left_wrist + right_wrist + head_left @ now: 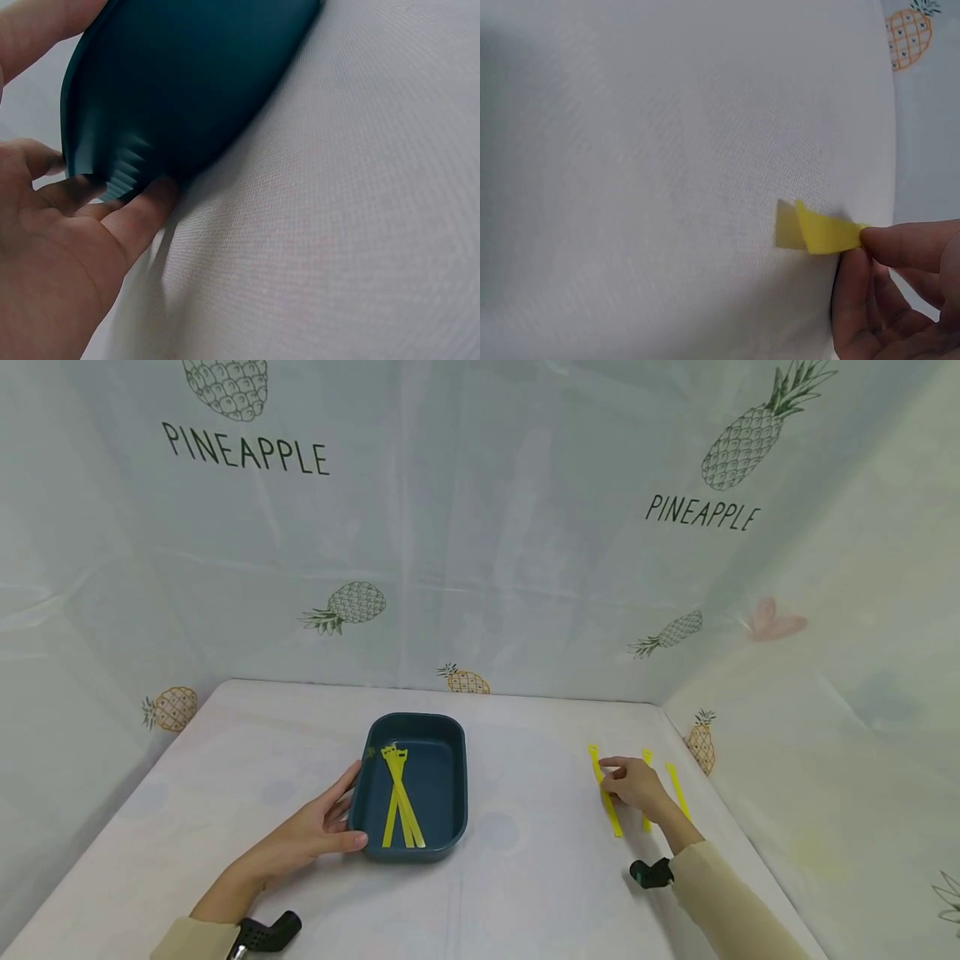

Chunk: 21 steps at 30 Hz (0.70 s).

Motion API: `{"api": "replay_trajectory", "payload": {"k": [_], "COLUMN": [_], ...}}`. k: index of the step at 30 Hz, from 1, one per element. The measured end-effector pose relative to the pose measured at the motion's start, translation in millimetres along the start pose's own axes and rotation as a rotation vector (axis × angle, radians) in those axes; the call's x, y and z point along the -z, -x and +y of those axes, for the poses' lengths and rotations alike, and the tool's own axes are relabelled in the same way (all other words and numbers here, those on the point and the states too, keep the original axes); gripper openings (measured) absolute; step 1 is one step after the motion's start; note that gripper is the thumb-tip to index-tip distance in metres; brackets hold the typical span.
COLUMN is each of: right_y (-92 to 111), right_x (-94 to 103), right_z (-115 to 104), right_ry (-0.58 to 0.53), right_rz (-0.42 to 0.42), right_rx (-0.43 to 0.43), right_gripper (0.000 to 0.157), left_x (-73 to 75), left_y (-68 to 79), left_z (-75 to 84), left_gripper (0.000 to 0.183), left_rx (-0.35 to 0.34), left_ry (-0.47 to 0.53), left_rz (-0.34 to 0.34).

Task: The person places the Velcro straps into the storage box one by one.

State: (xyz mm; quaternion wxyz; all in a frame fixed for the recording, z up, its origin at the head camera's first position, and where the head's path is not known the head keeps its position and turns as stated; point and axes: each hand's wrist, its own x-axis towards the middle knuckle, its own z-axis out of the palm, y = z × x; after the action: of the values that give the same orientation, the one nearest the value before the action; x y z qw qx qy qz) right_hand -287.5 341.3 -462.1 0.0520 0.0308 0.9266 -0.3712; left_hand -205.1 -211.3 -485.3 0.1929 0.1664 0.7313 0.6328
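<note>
My left hand point(296, 842) holds the left side of a dark teal rectangular tray point(442, 789), thumb at its near corner and fingers along its wall. The left wrist view shows those fingers curled against the outside of the tray point(195, 75). Inside lie a few yellow strap ties point(403, 802), crossed over each other, with slotted heads at the far end. Over on the right, my right hand point(641, 789) pinches another yellow strap tie point(829, 234) between thumb and finger; its free end stands off the cloth in the right wrist view.
Two more yellow strap ties lie just right of that hand, one partly behind it point(647, 755) and one farther right point(677, 789). A white cloth point(510, 877) covers the table. Pineapple-printed curtains point(510, 527) rise along its back and sides.
</note>
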Motion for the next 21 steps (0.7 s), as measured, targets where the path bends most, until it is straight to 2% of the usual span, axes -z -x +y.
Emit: {"api": "replay_trajectory", "payload": {"k": [7,15,21], "right_y": [-1.4,-1.6,-1.0], "right_x": [-0.3,-0.1,2.8], "right_z": [0.7,-0.9,-8.0], "right_ry": [0.03,0.066,-0.02], "right_rz": [0.015,0.023,0.011], "right_rx": [0.017,0.046,0.042], "right_gripper": [0.046,0.044,0.045], "left_x": [-0.4,-0.9,0.0], "left_y": [0.2,-0.7,-0.9], "left_z": [1.8,0.4,-1.1], "left_gripper": [0.11,0.111,0.111], "left_rx": [0.011,-0.006,-0.015], "left_ry": [-0.02,-0.006,-0.008], "left_rz": [0.008,0.003,0.003]}}
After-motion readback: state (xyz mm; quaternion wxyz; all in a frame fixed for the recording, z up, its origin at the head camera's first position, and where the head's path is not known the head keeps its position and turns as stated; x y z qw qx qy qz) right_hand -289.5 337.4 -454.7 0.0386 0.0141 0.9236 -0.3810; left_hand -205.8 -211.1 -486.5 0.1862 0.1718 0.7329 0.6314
